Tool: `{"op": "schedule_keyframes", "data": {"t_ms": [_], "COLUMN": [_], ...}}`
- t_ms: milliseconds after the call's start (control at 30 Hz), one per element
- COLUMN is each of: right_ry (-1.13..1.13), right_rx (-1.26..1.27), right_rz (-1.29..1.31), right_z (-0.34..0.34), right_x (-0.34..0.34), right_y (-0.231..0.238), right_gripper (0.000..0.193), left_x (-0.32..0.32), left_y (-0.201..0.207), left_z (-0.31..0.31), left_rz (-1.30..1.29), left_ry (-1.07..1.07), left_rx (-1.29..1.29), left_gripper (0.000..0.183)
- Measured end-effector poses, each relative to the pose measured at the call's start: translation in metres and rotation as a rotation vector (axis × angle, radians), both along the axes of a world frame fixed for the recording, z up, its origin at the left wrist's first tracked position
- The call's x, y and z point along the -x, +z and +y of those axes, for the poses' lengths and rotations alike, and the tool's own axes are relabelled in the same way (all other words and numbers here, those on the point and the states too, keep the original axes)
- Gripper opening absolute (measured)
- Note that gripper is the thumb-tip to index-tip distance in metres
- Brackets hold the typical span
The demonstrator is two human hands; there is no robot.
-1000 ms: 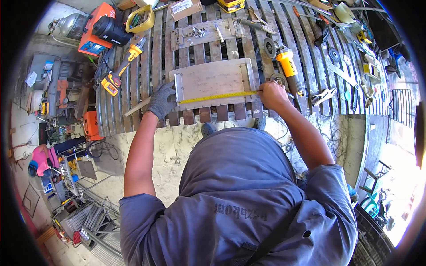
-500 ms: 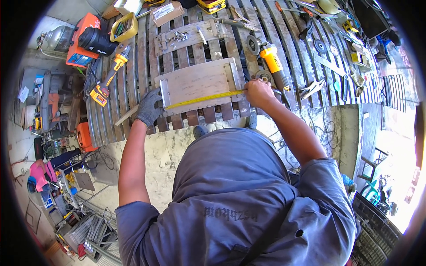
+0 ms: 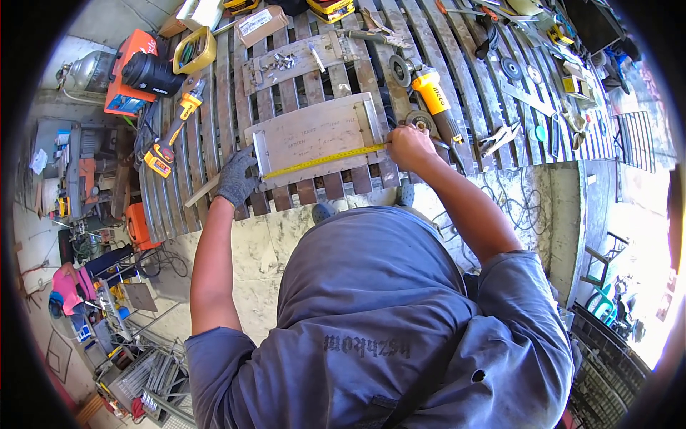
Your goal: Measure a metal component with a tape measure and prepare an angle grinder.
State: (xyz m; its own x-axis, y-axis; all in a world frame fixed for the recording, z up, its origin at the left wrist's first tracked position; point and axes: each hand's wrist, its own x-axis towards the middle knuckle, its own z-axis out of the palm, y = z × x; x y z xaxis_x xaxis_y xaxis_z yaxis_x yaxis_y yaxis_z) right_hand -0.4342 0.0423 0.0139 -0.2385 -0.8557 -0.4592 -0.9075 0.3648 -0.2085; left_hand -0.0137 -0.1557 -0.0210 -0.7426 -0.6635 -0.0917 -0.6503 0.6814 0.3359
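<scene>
A grey metal plate (image 3: pixel 314 130) with raised strips at both ends lies on the slatted metal bench. Across its near part stretches the yellow blade of a tape measure (image 3: pixel 325 159). My left hand (image 3: pixel 236 177), in a grey glove, curls its fingers round the plate's left edge, where the tape starts. My bare right hand (image 3: pixel 411 147) is closed on the tape beyond the plate's right end; the tape's case is hidden. Just past that hand lies a yellow angle grinder (image 3: pixel 436 100). Faint handwriting shows on the plate.
A second metal plate (image 3: pixel 296 61) with small metal pieces lies farther back. To the left rest a yellow cordless tool (image 3: pixel 179 125) and a yellow tub (image 3: pixel 194 51). Locking pliers (image 3: pixel 500 139) and a steel square (image 3: pixel 529 99) lie to the right. Cables (image 3: pixel 511 214) trail on the floor.
Both hands keep their places on the plate and tape. The view has shifted slightly, and the writing on the plate now shows more clearly.
</scene>
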Motion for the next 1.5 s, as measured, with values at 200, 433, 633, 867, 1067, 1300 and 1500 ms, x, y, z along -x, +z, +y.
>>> {"op": "schedule_keyframes", "data": {"t_ms": [200,433,633,867,1067,1300,1500], "right_ry": [0.0,-0.007,-0.002,0.014,0.016,0.014,0.01], "right_rx": [-0.004,0.035,0.029,0.072,0.061,0.006,-0.015], "right_rz": [-0.006,-0.043,-0.039,0.022,0.019,0.01,0.008], "right_z": [0.0,0.002,0.001,0.001,0.0,-0.001,-0.004], "right_x": [0.001,0.0,0.0,0.001,0.002,0.0,0.0], "right_y": [0.0,0.003,0.002,-0.008,-0.011,-0.001,0.005], "right_gripper": [0.027,0.027,0.027,0.029,0.03,0.028,0.028], "left_x": [-0.001,-0.001,-0.002,-0.004,-0.005,-0.003,-0.003], "left_y": [0.0,-0.001,-0.003,-0.005,-0.005,-0.003,-0.001], "left_z": [0.002,0.002,0.0,-0.001,-0.002,0.0,-0.001], "left_rz": [0.034,0.057,0.044,0.073,0.067,0.047,0.073], "left_ry": [-0.008,0.008,-0.009,-0.009,-0.046,-0.04,-0.075], "left_rx": [-0.004,0.001,0.017,-0.008,0.024,0.019,0.055], "left_gripper": [0.046,0.05,0.049,0.051,0.052,0.051,0.05]}}
